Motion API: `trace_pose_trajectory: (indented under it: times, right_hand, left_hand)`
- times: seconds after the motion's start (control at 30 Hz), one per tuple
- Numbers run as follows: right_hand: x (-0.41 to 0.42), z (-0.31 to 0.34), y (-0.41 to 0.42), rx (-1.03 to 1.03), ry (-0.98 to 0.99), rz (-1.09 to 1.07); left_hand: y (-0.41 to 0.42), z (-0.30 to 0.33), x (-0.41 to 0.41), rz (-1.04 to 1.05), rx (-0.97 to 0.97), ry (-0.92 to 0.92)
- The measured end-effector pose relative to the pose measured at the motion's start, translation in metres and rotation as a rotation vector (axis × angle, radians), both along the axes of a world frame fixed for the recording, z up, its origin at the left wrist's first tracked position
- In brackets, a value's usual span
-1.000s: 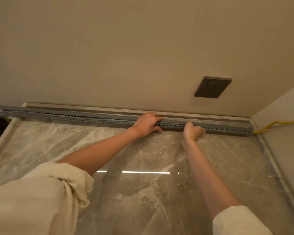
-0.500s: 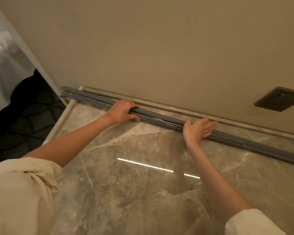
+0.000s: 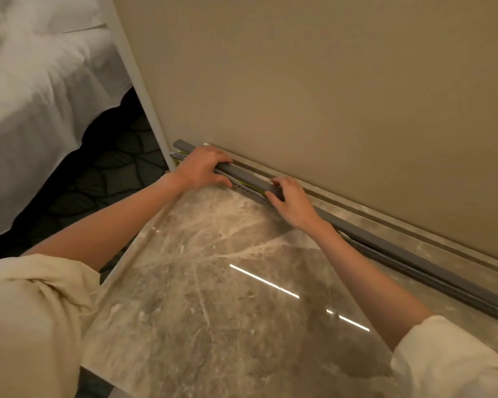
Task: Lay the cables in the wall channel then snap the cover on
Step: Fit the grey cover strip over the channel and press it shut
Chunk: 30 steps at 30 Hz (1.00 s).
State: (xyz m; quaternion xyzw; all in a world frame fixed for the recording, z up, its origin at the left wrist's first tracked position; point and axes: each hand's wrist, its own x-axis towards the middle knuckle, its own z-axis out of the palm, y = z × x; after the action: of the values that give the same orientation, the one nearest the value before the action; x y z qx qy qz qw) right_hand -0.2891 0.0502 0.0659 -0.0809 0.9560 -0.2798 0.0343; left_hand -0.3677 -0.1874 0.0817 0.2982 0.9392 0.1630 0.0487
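A long grey perforated channel (image 3: 246, 191) lies along the foot of the beige wall on a marble surface. Its grey cover strip (image 3: 385, 241) rests on top and runs off to the right. A thin line of yellow cable (image 3: 249, 185) shows in the gap between cover and channel. My left hand (image 3: 203, 166) grips the cover near its left end, fingers curled over the top. My right hand (image 3: 292, 202) holds the cover a short way to the right, fingers over its top and thumb at the front. At the left end the cover sits slightly raised above the channel.
The glossy marble surface (image 3: 227, 297) reflects a light strip and ends at a pale left edge. Left of it lies a dark patterned floor (image 3: 107, 179) and a bed with white linen (image 3: 38, 87). A white vertical post (image 3: 138, 90) marks the wall's corner.
Both hands have slid left along the cover toward its left end. My right hand, open half a second ago, now grips the cover. The view has swung left.
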Motion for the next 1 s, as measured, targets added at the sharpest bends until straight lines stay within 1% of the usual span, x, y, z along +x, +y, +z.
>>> trace_pose_trajectory:
  times: [0.17, 0.33, 0.53, 0.73, 0.9, 1.0]
  right_hand:
    - [-0.035, 0.001, -0.039, 0.035, 0.008, 0.110]
    - [-0.051, -0.002, -0.060, 0.089, 0.011, 0.140]
    - [-0.047, -0.010, -0.062, 0.273, 0.170, 0.216]
    - [-0.045, -0.007, -0.064, 0.362, 0.207, 0.256]
    - [-0.042, -0.005, -0.065, 0.388, 0.217, 0.254]
    - [-0.044, -0.004, -0.068, 0.374, 0.191, 0.263]
  left_hand:
    - [-0.023, 0.012, -0.017, -0.008, -0.057, -0.013]
    - [-0.037, 0.016, -0.030, -0.015, -0.119, -0.070]
    - [-0.038, 0.011, -0.030, -0.022, -0.117, -0.101]
    - [-0.041, 0.005, -0.024, -0.041, -0.105, -0.026]
    - [-0.043, -0.003, -0.015, -0.068, -0.130, 0.119]
    - [-0.043, -0.009, -0.010, -0.081, -0.103, 0.186]
